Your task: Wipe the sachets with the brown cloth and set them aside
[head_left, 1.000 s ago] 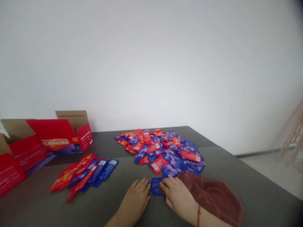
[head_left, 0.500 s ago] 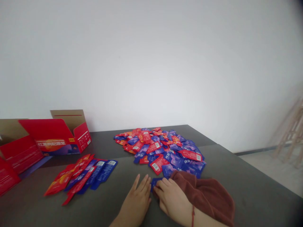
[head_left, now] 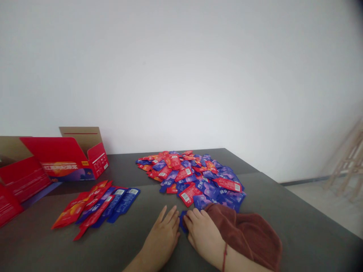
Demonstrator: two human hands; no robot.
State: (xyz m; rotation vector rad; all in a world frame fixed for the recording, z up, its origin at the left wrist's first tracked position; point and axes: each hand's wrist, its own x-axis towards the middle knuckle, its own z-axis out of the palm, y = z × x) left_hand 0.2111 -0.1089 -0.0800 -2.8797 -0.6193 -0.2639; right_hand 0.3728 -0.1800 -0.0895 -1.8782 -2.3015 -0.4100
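One blue packet lies by your spread left hand. I can't tell if your right hand pinches; best press the cloth softly, packet flat.

A mostly hidden blue sachet lies by rumpled brown cloth.

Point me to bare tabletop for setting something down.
Bare tabletop shows between the fanned sachets and left hand, and from the brown cloth to the table's right edge. Crowded: the sachet pile beyond the cloth, and the far left, with red boxes.
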